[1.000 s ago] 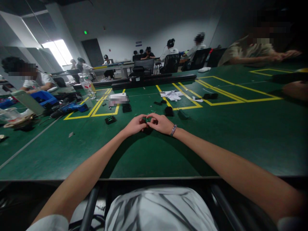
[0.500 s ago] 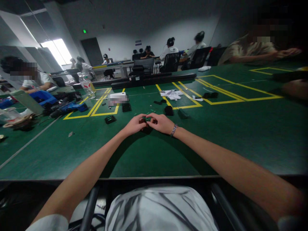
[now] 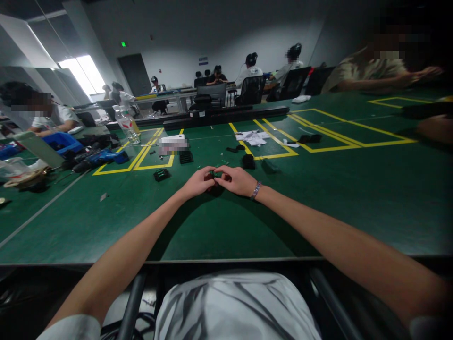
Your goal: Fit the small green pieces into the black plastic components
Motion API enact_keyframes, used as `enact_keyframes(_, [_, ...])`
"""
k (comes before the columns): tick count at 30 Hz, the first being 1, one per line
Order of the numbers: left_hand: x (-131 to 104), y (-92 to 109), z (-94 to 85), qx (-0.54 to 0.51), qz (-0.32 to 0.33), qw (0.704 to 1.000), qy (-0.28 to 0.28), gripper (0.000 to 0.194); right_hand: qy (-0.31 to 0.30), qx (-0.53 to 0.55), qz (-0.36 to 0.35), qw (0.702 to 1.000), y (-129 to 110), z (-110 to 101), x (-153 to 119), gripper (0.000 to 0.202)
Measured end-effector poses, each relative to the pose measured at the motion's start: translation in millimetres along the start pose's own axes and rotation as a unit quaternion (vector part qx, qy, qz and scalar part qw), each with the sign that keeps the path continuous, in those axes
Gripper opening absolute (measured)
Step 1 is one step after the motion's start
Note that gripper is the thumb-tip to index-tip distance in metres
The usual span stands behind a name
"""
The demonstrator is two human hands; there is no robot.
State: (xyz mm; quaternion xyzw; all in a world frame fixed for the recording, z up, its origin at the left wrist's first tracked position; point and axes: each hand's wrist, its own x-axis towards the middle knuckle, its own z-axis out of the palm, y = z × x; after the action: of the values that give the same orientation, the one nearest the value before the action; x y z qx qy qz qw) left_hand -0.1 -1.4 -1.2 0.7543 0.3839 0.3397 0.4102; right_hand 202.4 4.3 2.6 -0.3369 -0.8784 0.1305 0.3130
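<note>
My left hand and my right hand meet over the green table, fingertips nearly touching. Both are closed in a pinch around a small dark piece, mostly hidden by the fingers, so its kind does not show. Left of my hands lies a black holder with green parts in it. A black slotted block sits beyond my left hand. Just past my right hand is another black block, with a dark translucent piece beside it.
Crumpled white paper and black pieces lie farther back among yellow tape lines. On the left are a blue power tool, plastic bottles and a blue bin. Other people sit around the table and beyond.
Almost nothing differs. Both hands stay in the same pinch at the same spot; the view has shifted very slightly.
</note>
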Motion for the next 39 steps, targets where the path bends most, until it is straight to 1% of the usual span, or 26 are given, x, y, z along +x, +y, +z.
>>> enact_keyframes(7, [1.3, -2.0, 0.0, -0.008, -0.004, 1.000, -0.006, 0.048, 0.008, -0.005, 0.010, 1.000, 0.8, -0.1, 0.6, 0.031])
enact_keyframes(12, [1.5, -3.1, -0.1, -0.005, -0.001, 1.000, -0.003, 0.048, 0.006, -0.001, 0.003, 1.000, 1.9, -0.1, 1.1, 0.030])
enact_keyframes(20, [0.1, -0.7, 0.2, 0.011, -0.013, 1.000, 0.001, 0.049, 0.006, -0.001, 0.002, 1.000, 1.7, 0.8, 0.7, 0.027])
enact_keyframes(28, [2.0, -3.8, -0.5, 0.010, -0.008, 1.000, -0.002, 0.049, 0.009, -0.014, -0.004, 1.000, 2.6, 0.7, 0.5, 0.027])
enact_keyframes(39, [0.9, -0.9, 0.2, 0.003, -0.013, 1.000, -0.003, 0.049, 0.004, 0.001, 0.001, 1.000, 2.8, 1.3, -0.1, 0.028])
